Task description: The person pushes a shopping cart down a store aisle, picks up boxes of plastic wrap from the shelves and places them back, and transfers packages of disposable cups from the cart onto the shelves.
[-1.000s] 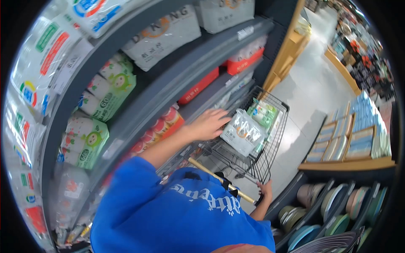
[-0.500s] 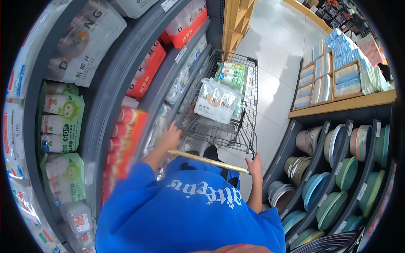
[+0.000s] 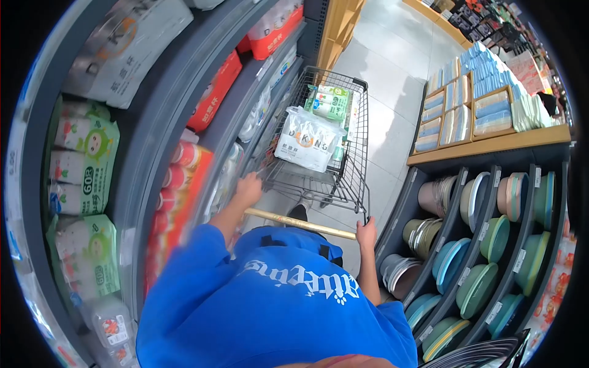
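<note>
A wire shopping cart (image 3: 362,132) stands in front of me, with a pale gold handle bar (image 3: 300,224) at its near end. My right hand (image 3: 366,234) is closed at the bar's right end, thumb up. My left hand (image 3: 248,189) is curled at the cart's left rear corner, just beyond the bar's left end; its fingertips are partly hidden. Inside the cart lies a clear and white bag of cups (image 3: 310,141). Behind it is a green-and-white pack of cups (image 3: 331,101). More items under these are partly hidden.
On the left, shelves carry red cup packs (image 3: 215,92), green cup packs (image 3: 86,162) and a large cup bag (image 3: 132,49). At right, a rack holds basins (image 3: 454,260) below a wooden ledge (image 3: 491,146) with folded cloths (image 3: 491,113). Tiled floor (image 3: 392,86) extends ahead.
The shelves and racks have shifted slightly in view, and my feet have changed position. My left hand's fingers look more curled than before. The cart's contents stay in place.
</note>
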Motion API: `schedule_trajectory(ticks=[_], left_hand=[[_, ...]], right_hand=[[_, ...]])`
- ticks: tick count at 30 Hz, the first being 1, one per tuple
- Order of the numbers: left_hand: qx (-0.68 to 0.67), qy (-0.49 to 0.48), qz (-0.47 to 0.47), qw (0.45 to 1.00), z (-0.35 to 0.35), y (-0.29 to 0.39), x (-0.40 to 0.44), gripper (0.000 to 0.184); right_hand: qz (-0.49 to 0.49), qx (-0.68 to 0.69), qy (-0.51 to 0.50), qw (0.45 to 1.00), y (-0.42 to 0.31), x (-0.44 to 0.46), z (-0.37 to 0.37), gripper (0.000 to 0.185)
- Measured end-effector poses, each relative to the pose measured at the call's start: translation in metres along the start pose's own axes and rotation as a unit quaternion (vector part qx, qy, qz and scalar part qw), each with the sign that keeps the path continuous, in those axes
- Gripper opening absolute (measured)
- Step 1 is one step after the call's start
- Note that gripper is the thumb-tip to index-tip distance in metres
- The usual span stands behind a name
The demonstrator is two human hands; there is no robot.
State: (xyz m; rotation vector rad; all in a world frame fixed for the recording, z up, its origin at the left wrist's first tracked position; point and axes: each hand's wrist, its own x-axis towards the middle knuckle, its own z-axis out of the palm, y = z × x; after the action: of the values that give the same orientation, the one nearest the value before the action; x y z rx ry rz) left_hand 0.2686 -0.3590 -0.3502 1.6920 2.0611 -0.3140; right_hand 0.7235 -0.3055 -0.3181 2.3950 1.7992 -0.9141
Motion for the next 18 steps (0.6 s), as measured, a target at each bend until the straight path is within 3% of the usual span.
schedule_trajectory(ticks=[6, 18], left_hand=[[-0.001, 0.049, 0.026, 0.998, 0.011, -0.008, -0.019, 0.029], [-0.031, 0.024, 0.082, 0.996, 0.027, -0.01, -0.075, 0.025]], right_hand=[[0.005, -0.023, 0.013, 1.0, 0.005, -0.008, 0.005, 0.047], [0.055, -0.068, 0.082, 0.993, 0.035, -0.047, 0.017, 0.032]])
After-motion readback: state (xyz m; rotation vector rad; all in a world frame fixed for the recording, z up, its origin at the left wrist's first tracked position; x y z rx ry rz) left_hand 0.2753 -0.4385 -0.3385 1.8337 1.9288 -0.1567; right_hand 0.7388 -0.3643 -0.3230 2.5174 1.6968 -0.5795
